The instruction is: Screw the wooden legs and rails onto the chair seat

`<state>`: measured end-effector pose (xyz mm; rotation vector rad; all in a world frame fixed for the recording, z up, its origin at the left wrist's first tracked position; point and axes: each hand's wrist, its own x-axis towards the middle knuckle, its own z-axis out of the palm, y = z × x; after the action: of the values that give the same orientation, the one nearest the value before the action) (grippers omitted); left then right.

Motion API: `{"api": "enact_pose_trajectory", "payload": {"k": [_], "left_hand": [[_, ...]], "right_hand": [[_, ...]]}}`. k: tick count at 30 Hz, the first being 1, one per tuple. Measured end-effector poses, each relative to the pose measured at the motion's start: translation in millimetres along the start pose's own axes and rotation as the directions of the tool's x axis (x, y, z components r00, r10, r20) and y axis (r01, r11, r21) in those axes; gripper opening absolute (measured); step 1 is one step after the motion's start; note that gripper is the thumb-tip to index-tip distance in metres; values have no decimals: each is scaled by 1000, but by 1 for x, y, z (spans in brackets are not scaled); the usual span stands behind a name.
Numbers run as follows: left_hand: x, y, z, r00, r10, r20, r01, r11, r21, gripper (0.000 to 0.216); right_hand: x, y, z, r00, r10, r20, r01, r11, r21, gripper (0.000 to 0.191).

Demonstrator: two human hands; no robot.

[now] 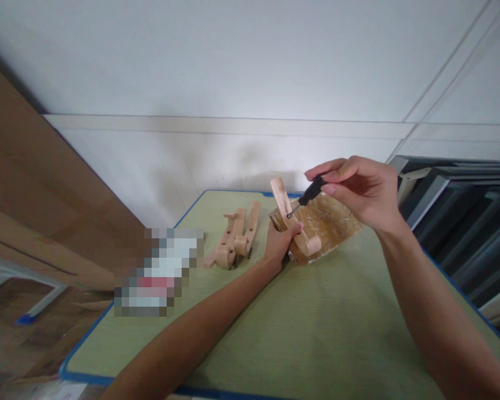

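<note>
My left hand (280, 241) is closed around a light wooden hook (303, 239), a flat bar with a round peg at its lower end. The thumb presses on the bar's face. In my right hand (358, 186), pinched between thumb and fingers, is a screwdriver (312, 190) with a black handle. Its thin metal shaft slants down to the left, and the tip meets a dark spot, a hole or a screw, in the bar. Behind and under the hook lies a package (331, 222) wrapped in shiny amber plastic. More wooden hooks (235, 239) lie together left of my left hand.
The pale green table (316, 328) has a blue edge. A blurred-out flat object (162, 272) lies on its left side. Brown cardboard (45, 183) stands at the left, dark framed panels (475, 222) lean at the right, and a white wall (233, 66) rises behind.
</note>
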<state>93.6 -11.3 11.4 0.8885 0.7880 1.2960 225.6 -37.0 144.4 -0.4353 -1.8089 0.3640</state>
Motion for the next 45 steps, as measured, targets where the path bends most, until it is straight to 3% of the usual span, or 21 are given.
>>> {"api": "enact_pose_trajectory", "payload": {"k": [7, 17, 20, 25, 28, 34, 45], "left_hand": [[1, 0, 0, 1000, -5, 24, 5, 1000, -2, 50], [-3, 4, 3, 1000, 4, 30, -4, 1000, -21, 52], [-4, 3, 3, 998, -7, 57, 8, 999, -33, 53], [-2, 1, 0, 999, 9, 37, -8, 1000, -9, 54], [-1, 0, -1, 999, 34, 37, -34, 999, 0, 55], [0, 2, 1, 1000, 3, 7, -3, 1000, 2, 54], [-3, 4, 2, 1000, -5, -11, 5, 1000, 1, 54]], "right_hand": [[0, 2, 1, 999, -25, 24, 25, 1000, -18, 8], [1, 15, 17, 967, -191, -167, 158, 968, -193, 19], [0, 14, 17, 974, -150, -171, 117, 976, -186, 16], [0, 2, 8, 998, -61, 23, 62, 997, -35, 11], [2, -2, 4, 997, -54, 57, 54, 999, 3, 15], [3, 4, 7, 1000, -13, -22, 14, 997, 79, 18], [3, 11, 19, 991, 0, -136, -1, 1000, -6, 12]]}}
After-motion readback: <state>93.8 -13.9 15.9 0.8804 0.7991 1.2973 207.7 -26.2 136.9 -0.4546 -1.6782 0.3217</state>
